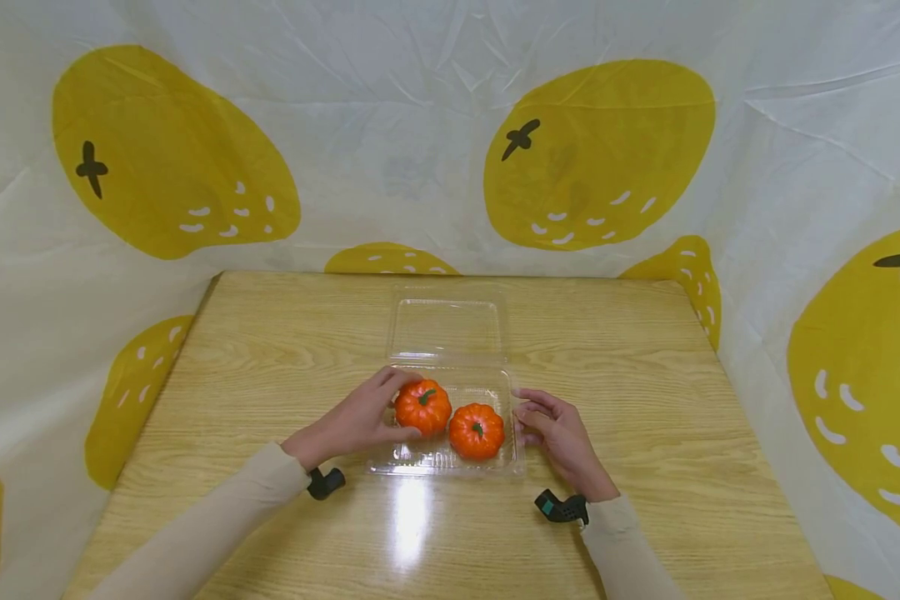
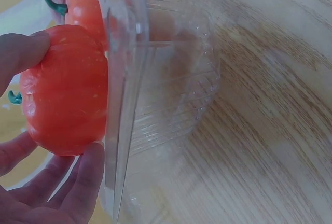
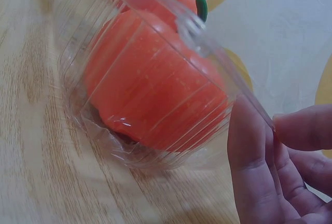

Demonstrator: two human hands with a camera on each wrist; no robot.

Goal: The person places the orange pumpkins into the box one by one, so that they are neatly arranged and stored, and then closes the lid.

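My left hand (image 1: 348, 421) holds an orange toy pumpkin (image 1: 437, 410) with a green stem, thumb on one side and fingers on the other. In the left wrist view this pumpkin (image 2: 67, 99) shows just above the rim of a clear plastic clamshell container (image 2: 122, 110). A second orange pumpkin (image 1: 471, 442) sits inside the container's base, on the right. Through the clear wall, the right wrist view shows that pumpkin (image 3: 150, 84) low in the base. My right hand (image 1: 562, 437) pinches the container's right rim (image 3: 249, 94) between thumb and fingers.
The container's lid (image 1: 447, 329) lies open toward the back of the wooden table (image 1: 270, 333). White cloth (image 1: 390, 167) printed with yellow fruit hangs behind and at both sides. Wrist cameras (image 1: 326, 483) sit on both forearms.
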